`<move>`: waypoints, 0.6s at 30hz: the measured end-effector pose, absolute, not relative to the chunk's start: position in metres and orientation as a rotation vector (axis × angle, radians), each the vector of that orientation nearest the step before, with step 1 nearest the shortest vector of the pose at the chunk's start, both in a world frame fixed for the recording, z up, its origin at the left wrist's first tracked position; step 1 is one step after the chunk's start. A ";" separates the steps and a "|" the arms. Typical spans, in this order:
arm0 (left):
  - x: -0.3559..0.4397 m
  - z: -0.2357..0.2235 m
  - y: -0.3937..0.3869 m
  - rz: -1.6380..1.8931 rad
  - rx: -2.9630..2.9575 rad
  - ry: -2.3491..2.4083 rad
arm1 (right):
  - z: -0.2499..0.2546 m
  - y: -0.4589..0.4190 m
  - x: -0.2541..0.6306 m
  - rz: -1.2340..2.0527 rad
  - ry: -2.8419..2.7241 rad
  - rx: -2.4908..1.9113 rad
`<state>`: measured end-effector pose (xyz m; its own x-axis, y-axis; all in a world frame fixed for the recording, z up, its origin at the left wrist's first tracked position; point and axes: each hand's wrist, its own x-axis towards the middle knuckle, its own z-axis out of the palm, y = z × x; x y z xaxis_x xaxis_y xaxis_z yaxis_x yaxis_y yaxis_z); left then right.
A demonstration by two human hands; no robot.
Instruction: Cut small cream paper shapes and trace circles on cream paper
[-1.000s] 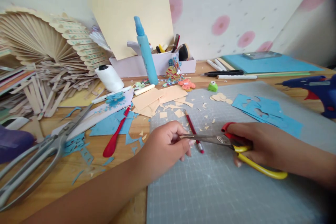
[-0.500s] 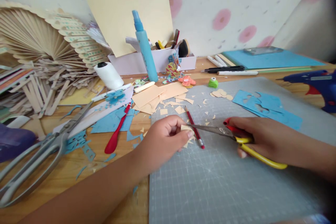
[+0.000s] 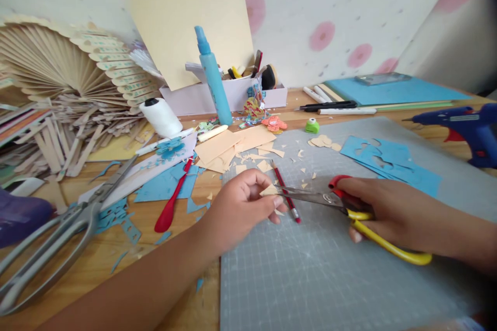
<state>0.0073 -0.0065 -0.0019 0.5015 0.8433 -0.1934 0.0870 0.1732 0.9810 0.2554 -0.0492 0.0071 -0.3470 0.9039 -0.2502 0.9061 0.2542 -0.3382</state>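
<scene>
I see the left hand (image 3: 246, 209) pinching paper (image 3: 267, 191), the right hand (image 3: 382, 207) gripping scissors (image 3: 359, 215). I'd turn the paper, keeping fingertips (image 3: 278, 200) clear of the blades (image 3: 306, 195).

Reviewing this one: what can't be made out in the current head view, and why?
All in the head view:
- Paper piece: full outline, covered by the left hand.
- Scissors: part of the handles, hidden by the right hand.
- Glue gun: rear, cut off by the right edge.
- Purple object: identity, cut off by the left edge.
- Green markings: wording, too small and blurred.
</scene>
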 end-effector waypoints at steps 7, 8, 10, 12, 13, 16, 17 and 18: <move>0.005 -0.001 -0.007 0.638 1.365 0.933 | 0.005 -0.045 0.254 -0.665 2.526 1.811; 0.005 -0.002 -0.008 0.638 1.363 0.930 | 0.004 -0.046 0.254 -0.664 2.521 1.813; 0.005 -0.003 -0.007 0.635 1.351 0.915 | 0.004 -0.047 0.254 -0.665 2.481 1.814; 0.005 -0.005 -0.007 0.640 1.345 0.894 | 0.003 -0.047 0.254 -0.669 2.417 1.810; 0.005 -0.006 -0.007 0.639 1.344 0.887 | 0.003 -0.047 0.254 -0.670 2.388 1.805; 0.005 -0.006 -0.008 0.640 1.336 0.872 | 0.001 -0.046 0.254 -0.669 2.367 1.785; 0.006 -0.006 -0.008 0.639 1.328 0.873 | 0.001 -0.045 0.254 -0.669 2.376 1.777; 0.006 -0.006 -0.009 0.639 1.320 0.876 | 0.001 -0.045 0.254 -0.668 2.385 1.771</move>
<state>0.0057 -0.0088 -0.0059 0.5424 0.8208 -0.1793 0.0800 0.1620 0.9835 0.2538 -0.0449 0.0009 -0.3200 0.8879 -0.3304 0.9304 0.2287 -0.2864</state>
